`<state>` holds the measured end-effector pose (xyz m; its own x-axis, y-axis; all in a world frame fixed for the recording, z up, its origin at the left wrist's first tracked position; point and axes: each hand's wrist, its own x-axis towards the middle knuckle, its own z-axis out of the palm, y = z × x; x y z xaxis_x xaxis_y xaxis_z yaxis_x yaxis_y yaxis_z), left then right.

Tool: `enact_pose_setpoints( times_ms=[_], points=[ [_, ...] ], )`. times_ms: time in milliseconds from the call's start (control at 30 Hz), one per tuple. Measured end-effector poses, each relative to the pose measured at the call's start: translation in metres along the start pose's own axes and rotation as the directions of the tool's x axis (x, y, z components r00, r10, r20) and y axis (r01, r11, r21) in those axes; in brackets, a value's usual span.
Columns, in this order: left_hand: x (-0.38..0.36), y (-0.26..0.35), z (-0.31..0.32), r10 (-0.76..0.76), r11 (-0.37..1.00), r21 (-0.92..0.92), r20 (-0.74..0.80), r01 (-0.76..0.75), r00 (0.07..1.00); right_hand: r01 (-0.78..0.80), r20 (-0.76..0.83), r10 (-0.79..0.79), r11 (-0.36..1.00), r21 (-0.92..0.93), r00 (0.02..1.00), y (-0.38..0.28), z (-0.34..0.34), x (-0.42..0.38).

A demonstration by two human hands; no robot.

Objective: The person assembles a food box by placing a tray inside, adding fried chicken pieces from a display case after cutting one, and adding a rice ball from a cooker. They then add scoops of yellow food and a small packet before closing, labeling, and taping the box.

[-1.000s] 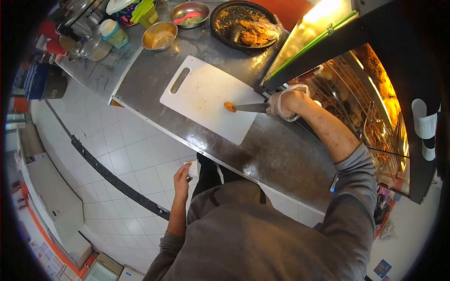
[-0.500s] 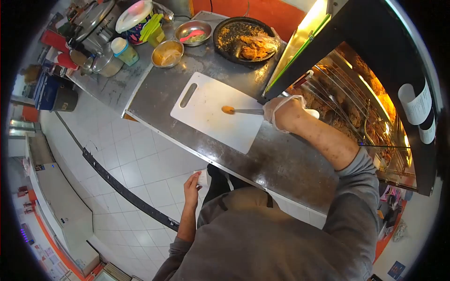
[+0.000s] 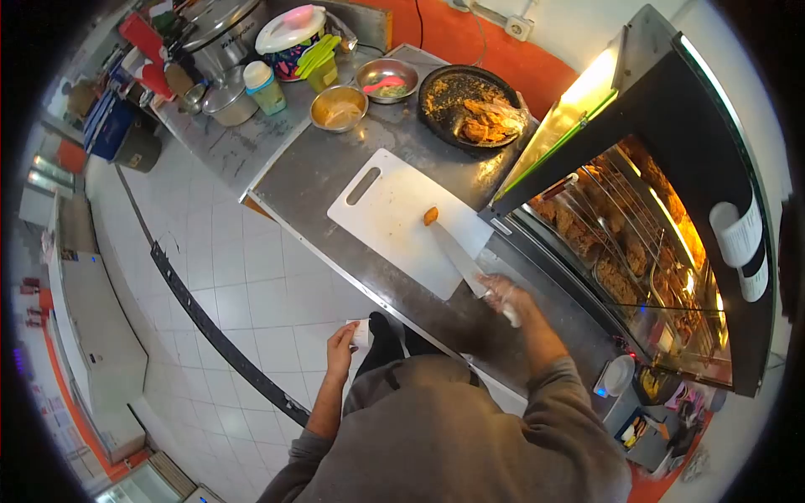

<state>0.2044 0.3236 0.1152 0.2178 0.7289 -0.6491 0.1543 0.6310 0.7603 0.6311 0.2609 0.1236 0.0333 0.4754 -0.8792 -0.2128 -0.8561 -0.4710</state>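
Note:
My right hand (image 3: pixel 506 297), in a clear plastic glove, is closed around the white handle of a knife (image 3: pixel 457 256). The blade lies over the white cutting board (image 3: pixel 381 220), its tip beside a small orange-brown food piece (image 3: pixel 430 216). Whether blade and piece touch is hard to tell. Off the counter's front edge, low at my side, my left hand (image 3: pixel 342 339) pinches a small white paper (image 3: pixel 360 333). A black round dish (image 3: pixel 440 83) with brown crumbs and shredded food stands behind the board.
Two metal bowls (image 3: pixel 339 109) stand behind the board at the left, near a green-lidded container (image 3: pixel 322 74). At the right is a lit glass cabinet (image 3: pixel 579 289) with fried food on racks. A small scale (image 3: pixel 616 375) sits at the lower right.
My right hand has moved back from the cabinet toward my body, and the knife blade now shows at a slant. The view has shifted; my left hand still holds the paper.

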Motion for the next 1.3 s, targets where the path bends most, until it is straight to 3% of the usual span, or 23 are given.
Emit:
enact_pose_setpoints(
  times_ms=[167, 300, 367, 400, 433, 467, 500, 567, 600, 633, 700, 733, 800, 833, 900, 933, 967, 1033, 1067, 1133, 1267, 1300],
  points=[
    [-0.003, 0.007, 0.003, 0.037, 0.998, 0.046, 0.025, -0.038, 0.999, -0.093, -0.002, 0.095, 0.979, 0.183, 0.995, 0.042, 0.011, 0.015],
    [0.001, 0.005, 0.006, 0.023, 0.999, 0.02, 0.045, -0.024, 0.999, -0.12, -0.01, 0.123, 0.984, 0.134, 0.992, 0.054, 0.007, -0.01],
    [0.002, 0.007, 0.008, 0.032, 0.999, 0.027, 0.054, -0.034, 0.998, -0.092, -0.251, 0.085, 0.996, -0.014, 0.964, 0.06, 0.01, -0.019],
    [0.001, 0.007, 0.01, 0.041, 0.999, 0.02, 0.026, -0.042, 0.999, -0.088, -0.253, 0.083, 0.996, -0.009, 0.964, 0.072, 0.009, -0.016],
    [0.0, 0.006, 0.01, 0.046, 0.999, 0.015, -0.004, -0.046, 0.999, 0.162, -0.34, -0.267, 0.938, -0.307, 0.901, 0.095, 0.005, -0.005],
    [-0.002, 0.006, 0.009, 0.045, 0.999, 0.019, -0.001, -0.045, 0.999, 0.337, -0.312, -0.593, 0.732, -0.592, 0.742, 0.108, 0.004, 0.001],
    [-0.003, 0.005, 0.008, 0.046, 0.999, 0.017, -0.004, -0.046, 0.999, 0.336, -0.315, -0.591, 0.736, -0.587, 0.743, 0.105, 0.01, -0.007],
    [-0.005, 0.006, 0.007, 0.051, 0.999, 0.018, -0.008, -0.051, 0.999, 0.115, -0.313, -0.702, 0.49, -0.864, 0.64, 0.075, 0.041, -0.039],
    [-0.007, 0.007, 0.008, 0.042, 0.999, 0.005, -0.021, -0.042, 0.999, -0.068, -0.36, -0.554, 0.478, -0.876, 0.75, 0.058, 0.056, -0.045],
    [-0.009, 0.007, 0.007, 0.03, 0.999, -0.008, -0.036, -0.031, 0.999, -0.066, -0.358, -0.554, 0.478, -0.876, 0.751, 0.051, 0.063, -0.033],
    [-0.011, 0.006, 0.004, 0.041, 0.999, 0.001, -0.035, -0.041, 0.999, 0.097, -0.286, -0.72, 0.44, -0.893, 0.633, 0.044, 0.076, -0.003],
    [-0.012, 0.004, 0.002, 0.053, 0.999, 0.008, -0.031, -0.053, 0.998, 0.1, -0.282, -0.717, 0.44, -0.892, 0.637, 0.036, 0.085, 0.005],
    [-0.015, 0.002, -0.001, 0.054, 0.998, 0.017, -0.041, -0.053, 0.998, 0.086, -0.234, -0.832, 0.318, -0.944, 0.503, 0.015, 0.099, 0.019],
    [-0.015, 0.003, -0.003, 0.059, 0.998, 0.025, -0.046, -0.058, 0.997, 0.09, -0.233, -0.834, 0.318, -0.944, 0.501, -0.005, 0.103, 0.014],
    [-0.022, 0.005, -0.006, 0.06, 0.998, 0.009, -0.075, -0.059, 0.995, -0.088, -0.169, -0.773, 0.146, -0.985, 0.612, -0.04, 0.105, 0.004],
    [-0.024, 0.006, -0.007, 0.055, 0.998, -0.011, -0.101, -0.056, 0.993, -0.135, -0.263, -0.831, 0.226, -0.965, 0.49, -0.046, 0.101, 0.021],
    [-0.026, 0.005, -0.009, 0.058, 0.998, -0.011, -0.106, -0.059, 0.993, -0.13, -0.259, -0.833, 0.224, -0.966, 0.488, -0.055, 0.092, 0.037],
    [-0.032, 0.001, -0.014, 0.034, 0.998, -0.04, -0.127, -0.039, 0.991, 0.151, -0.215, -0.921, 0.275, -0.95, 0.324, -0.076, 0.071, 0.064],
    [-0.033, -0.002, -0.015, 0.032, 0.998, -0.045, -0.136, -0.039, 0.99, 0.157, -0.205, -0.923, 0.267, -0.951, 0.327, -0.084, 0.06, 0.081],
    [-0.035, -0.007, -0.019, 0.026, 0.998, -0.055, -0.147, -0.035, 0.989, 0.32, 0.065, -0.85, 0.125, -0.939, 0.522, -0.096, 0.046, 0.103],
    [-0.039, 0.001, -0.019, 0.057, 0.996, -0.064, -0.188, -0.07, 0.98, 0.406, 0.131, -0.863, 0.092, -0.909, 0.488, -0.136, 0.053, 0.063],
    [-0.04, 0.001, -0.019, 0.061, 0.993, -0.083, -0.218, -0.081, 0.974, 0.453, 0.076, -0.894, 0.149, -0.879, 0.441, -0.145, 0.063, 0.037]
  ],
)
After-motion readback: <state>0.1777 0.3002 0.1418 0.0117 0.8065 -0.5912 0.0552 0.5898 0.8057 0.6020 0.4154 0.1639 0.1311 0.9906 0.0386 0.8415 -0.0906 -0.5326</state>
